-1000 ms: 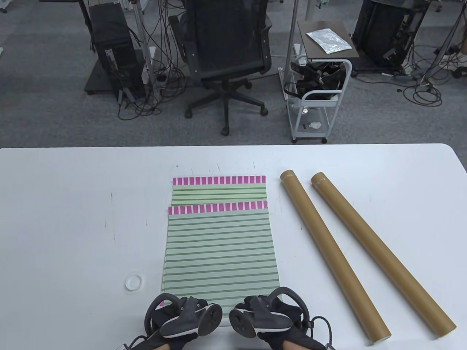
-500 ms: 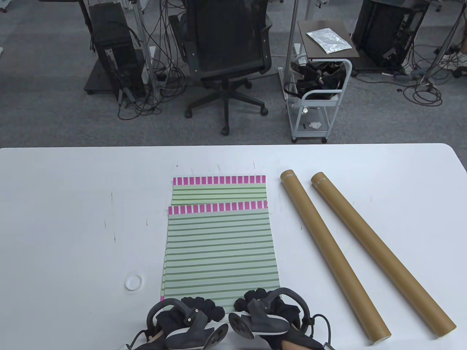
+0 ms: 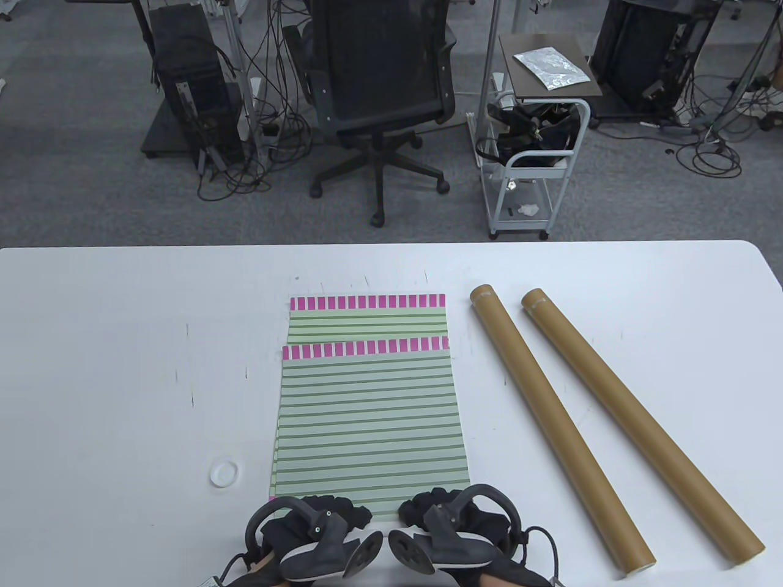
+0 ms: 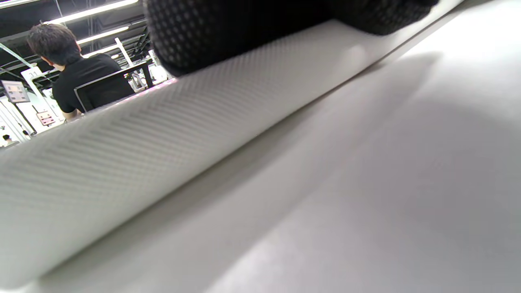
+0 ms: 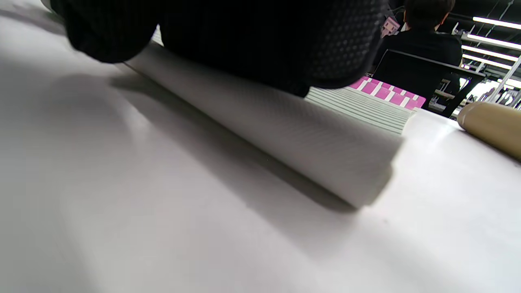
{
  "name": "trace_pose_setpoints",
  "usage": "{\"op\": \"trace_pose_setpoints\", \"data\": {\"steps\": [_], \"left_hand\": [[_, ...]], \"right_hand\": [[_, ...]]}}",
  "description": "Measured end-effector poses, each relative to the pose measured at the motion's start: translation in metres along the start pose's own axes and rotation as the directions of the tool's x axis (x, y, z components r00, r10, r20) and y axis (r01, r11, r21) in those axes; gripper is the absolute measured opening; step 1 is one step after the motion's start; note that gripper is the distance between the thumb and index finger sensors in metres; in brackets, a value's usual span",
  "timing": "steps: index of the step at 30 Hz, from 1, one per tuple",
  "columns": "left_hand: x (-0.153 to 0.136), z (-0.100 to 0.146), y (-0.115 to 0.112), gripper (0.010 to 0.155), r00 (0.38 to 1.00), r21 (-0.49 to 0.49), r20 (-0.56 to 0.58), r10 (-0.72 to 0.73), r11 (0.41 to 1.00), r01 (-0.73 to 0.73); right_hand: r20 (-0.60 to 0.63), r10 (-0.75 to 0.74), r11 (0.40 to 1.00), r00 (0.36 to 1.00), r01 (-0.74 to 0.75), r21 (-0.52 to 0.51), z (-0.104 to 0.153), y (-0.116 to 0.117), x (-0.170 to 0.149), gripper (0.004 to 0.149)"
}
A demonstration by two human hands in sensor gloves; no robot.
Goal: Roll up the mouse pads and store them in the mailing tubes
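Observation:
Two green-striped mouse pads with pink end bands lie stacked at mid table, the top pad (image 3: 370, 422) nearer me and the lower pad (image 3: 367, 319) showing behind it. My left hand (image 3: 330, 510) and right hand (image 3: 437, 501) sit side by side on the top pad's near edge, fingers curled over it. That edge is turned up into a low roll (image 4: 163, 142) with its white textured underside outward. The left glove (image 4: 252, 28) and right glove (image 5: 244, 36) lie on top of the roll (image 5: 309, 138). Two brown mailing tubes (image 3: 553, 422) (image 3: 636, 422) lie to the right.
A small white round cap (image 3: 224, 474) lies left of the pads. The nearer tube's end (image 5: 492, 126) shows in the right wrist view. Beyond the white table's far edge (image 3: 391, 246) stand an office chair (image 3: 379, 92) and a cart (image 3: 532, 159).
Both hands have crept a little away from me over the top pad's near edge, and that edge has curled up under the fingers. The tubes and the lower pad have not moved.

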State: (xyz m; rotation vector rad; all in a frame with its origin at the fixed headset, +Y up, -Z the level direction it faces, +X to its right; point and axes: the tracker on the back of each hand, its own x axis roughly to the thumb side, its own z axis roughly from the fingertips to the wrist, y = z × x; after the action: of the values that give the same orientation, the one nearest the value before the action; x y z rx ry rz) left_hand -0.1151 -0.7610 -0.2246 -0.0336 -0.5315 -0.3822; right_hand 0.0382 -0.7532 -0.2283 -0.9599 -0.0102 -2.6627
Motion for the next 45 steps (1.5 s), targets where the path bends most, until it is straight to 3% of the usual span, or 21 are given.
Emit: {"op": "trace_pose_setpoints", "data": {"steps": [6,9,11,18,23,30,35,37,42,44,45], "left_hand": [[0.0,0.002,0.001,0.043,1.0,0.006,-0.02,-0.004,1.0,0.004],[-0.001,0.003,0.001,0.048,0.999,-0.019,-0.015,0.043,0.999,-0.043],[-0.001,0.004,0.0,0.059,0.999,-0.014,-0.008,0.033,0.999,-0.034],[0.0,0.004,0.006,0.047,0.999,0.059,-0.016,-0.039,0.998,0.04],[-0.003,0.006,0.009,0.044,0.996,-0.022,0.022,0.085,0.996,-0.085],[-0.013,-0.002,0.002,0.042,0.979,-0.093,-0.058,0.198,0.975,-0.203],[-0.012,-0.004,0.001,0.044,0.991,-0.095,-0.06,0.123,0.987,-0.129],[-0.009,-0.002,0.002,0.048,0.994,-0.074,-0.053,0.099,0.992,-0.103],[-0.004,0.003,0.005,0.044,0.998,-0.046,-0.021,0.062,0.997,-0.063],[-0.002,0.006,0.005,0.045,0.999,-0.027,-0.002,0.053,0.998,-0.053],[-0.002,0.007,0.006,0.053,0.999,-0.019,0.002,0.035,0.999,-0.035]], "right_hand": [[-0.028,0.001,1.0,1.0,-0.001,-0.012,-0.002,0.002,-0.001,0.048],[-0.034,0.014,1.0,0.999,-0.014,-0.012,-0.003,0.002,-0.001,0.047],[-0.04,0.019,1.0,0.999,-0.02,-0.01,-0.004,0.002,-0.001,0.047],[-0.035,-0.023,1.0,0.999,0.023,0.007,-0.004,-0.003,-0.004,0.047],[-0.006,-0.112,0.989,0.994,0.112,0.099,-0.003,-0.007,-0.005,0.046],[0.0,-0.077,0.997,0.997,0.077,0.023,0.002,-0.008,-0.004,0.047],[0.009,-0.101,0.993,0.995,0.101,0.061,-0.001,-0.003,-0.005,0.054],[-0.008,-0.11,0.993,0.994,0.11,0.049,-0.002,0.0,-0.007,0.052],[-0.036,-0.134,0.99,0.99,0.136,0.039,-0.004,0.002,-0.007,0.049],[-0.04,-0.119,0.992,0.992,0.121,0.031,-0.004,0.002,-0.006,0.049],[-0.044,-0.117,0.993,0.992,0.118,0.028,-0.004,0.002,-0.006,0.049]]}}
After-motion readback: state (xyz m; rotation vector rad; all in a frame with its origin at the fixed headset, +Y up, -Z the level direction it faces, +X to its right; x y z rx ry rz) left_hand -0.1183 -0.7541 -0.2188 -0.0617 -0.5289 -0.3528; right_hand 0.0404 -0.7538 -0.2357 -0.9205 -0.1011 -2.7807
